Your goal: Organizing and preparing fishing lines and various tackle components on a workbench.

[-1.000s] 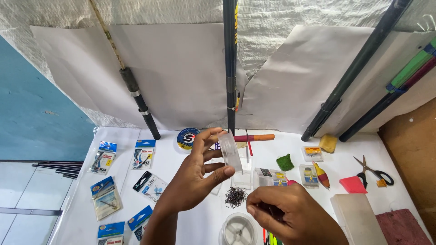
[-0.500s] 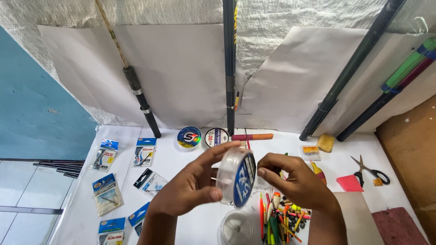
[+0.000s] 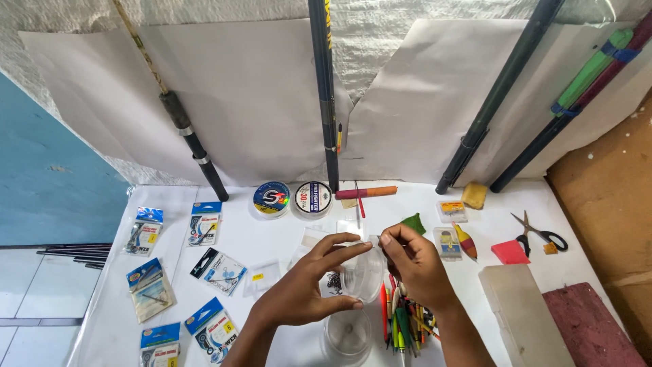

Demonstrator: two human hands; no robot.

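Left hand (image 3: 305, 295) grips a clear line spool (image 3: 363, 272) above the table (image 3: 272, 238), between both hands. Right hand (image 3: 414, 261) pinches at its upper rim. Best held steady, edge-on; floats (image 3: 404, 319) lie just below the right hand.

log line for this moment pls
left hand: holds clear line spool | right hand: pinches at spool rim | below: floats on white table
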